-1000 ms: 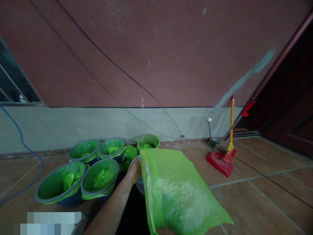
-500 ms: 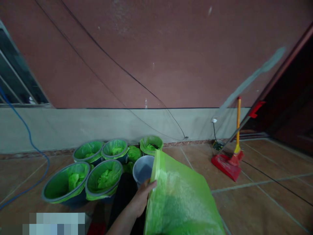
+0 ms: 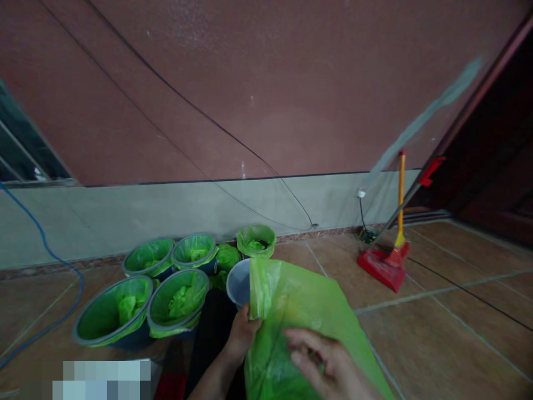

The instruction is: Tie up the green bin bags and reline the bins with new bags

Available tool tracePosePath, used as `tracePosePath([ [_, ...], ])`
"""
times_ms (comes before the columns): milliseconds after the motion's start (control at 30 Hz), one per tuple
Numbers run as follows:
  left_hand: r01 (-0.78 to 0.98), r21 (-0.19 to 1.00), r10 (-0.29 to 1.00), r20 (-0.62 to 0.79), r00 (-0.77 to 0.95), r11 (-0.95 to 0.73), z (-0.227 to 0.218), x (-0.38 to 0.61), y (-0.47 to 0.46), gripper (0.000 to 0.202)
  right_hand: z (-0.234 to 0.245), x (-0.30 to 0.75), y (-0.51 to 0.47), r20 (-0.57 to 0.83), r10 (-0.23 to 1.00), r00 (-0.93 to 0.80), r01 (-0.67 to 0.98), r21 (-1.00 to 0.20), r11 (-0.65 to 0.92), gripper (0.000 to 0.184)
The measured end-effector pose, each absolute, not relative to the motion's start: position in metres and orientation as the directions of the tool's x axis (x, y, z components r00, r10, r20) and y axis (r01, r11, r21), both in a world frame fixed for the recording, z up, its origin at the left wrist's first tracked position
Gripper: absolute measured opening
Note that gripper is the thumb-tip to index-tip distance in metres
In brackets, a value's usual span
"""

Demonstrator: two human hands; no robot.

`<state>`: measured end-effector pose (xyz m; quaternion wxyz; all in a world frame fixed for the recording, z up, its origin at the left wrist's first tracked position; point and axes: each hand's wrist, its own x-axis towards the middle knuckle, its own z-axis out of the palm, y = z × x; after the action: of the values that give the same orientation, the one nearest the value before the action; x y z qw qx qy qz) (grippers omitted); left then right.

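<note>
A large green plastic bag is spread out in front of me, its folded left edge gripped by my left hand. My right hand is in front of the bag's face with the fingers bent and apart, and nothing shows between them. Whether its fingertips touch the plastic I cannot tell. Just behind the bag's left edge stands an unlined grey-blue bucket, partly hidden by the bag.
Left of me stand several buckets lined with green bags, such as the front one. Another lined bucket is by the wall. A red dustpan and yellow-handled broom stand right; a blue hose runs left.
My right hand has come into view from below, in front of the bag. The bag's top left corner has shifted slightly left, with my left hand still on its edge.
</note>
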<state>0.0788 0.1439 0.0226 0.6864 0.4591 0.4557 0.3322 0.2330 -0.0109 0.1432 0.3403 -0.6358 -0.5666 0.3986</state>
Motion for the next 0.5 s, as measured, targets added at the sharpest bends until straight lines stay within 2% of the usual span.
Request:
tracePosePath([
  [67, -0.069, 0.922, 0.862, -0.327, 0.388, 0.381, 0.022, 0.078, 0.141, 0.041, 0.13, 0.263, 0.017, 0.111, 0.956, 0.273, 0.609, -0.789, -0.082, 0.048],
  [100, -0.08, 0.917, 0.859, -0.331, 0.392, 0.39, 0.022, 0.077, 0.139, 0.043, 0.117, 0.274, 0.028, 0.18, 0.923, 0.34, 0.665, -0.74, -0.101, 0.054],
  [133, -0.087, 0.913, 0.857, -0.336, 0.391, 0.398, 0.023, 0.076, 0.138, 0.045, 0.1, 0.282, 0.037, 0.184, 0.903, 0.388, 0.691, -0.706, -0.153, 0.059],
  [233, -0.103, 0.9, 0.851, -0.355, 0.386, 0.422, 0.022, 0.073, 0.134, 0.049, 0.038, 0.283, 0.045, -0.017, 0.889, 0.457, 0.639, -0.689, -0.342, 0.067],
  [300, -0.116, 0.89, 0.848, -0.371, 0.379, 0.442, 0.021, 0.071, 0.134, 0.051, 0.005, 0.275, 0.042, -0.172, 0.888, 0.426, 0.516, -0.761, -0.394, 0.073],
  [333, -0.12, 0.885, 0.847, -0.382, 0.369, 0.451, 0.021, 0.07, 0.134, 0.052, -0.005, 0.273, 0.04, -0.206, 0.893, 0.399, 0.454, -0.803, -0.387, 0.075],
  [400, -0.12, 0.879, 0.847, -0.395, 0.356, 0.461, 0.022, 0.068, 0.136, 0.056, -0.012, 0.276, 0.037, -0.187, 0.908, 0.376, 0.364, -0.871, -0.33, 0.076],
  [500, -0.114, 0.881, 0.841, -0.388, 0.377, 0.458, 0.028, 0.064, 0.139, 0.063, 0.001, 0.301, 0.036, -0.091, 0.897, 0.433, 0.327, -0.911, -0.25, 0.074],
])
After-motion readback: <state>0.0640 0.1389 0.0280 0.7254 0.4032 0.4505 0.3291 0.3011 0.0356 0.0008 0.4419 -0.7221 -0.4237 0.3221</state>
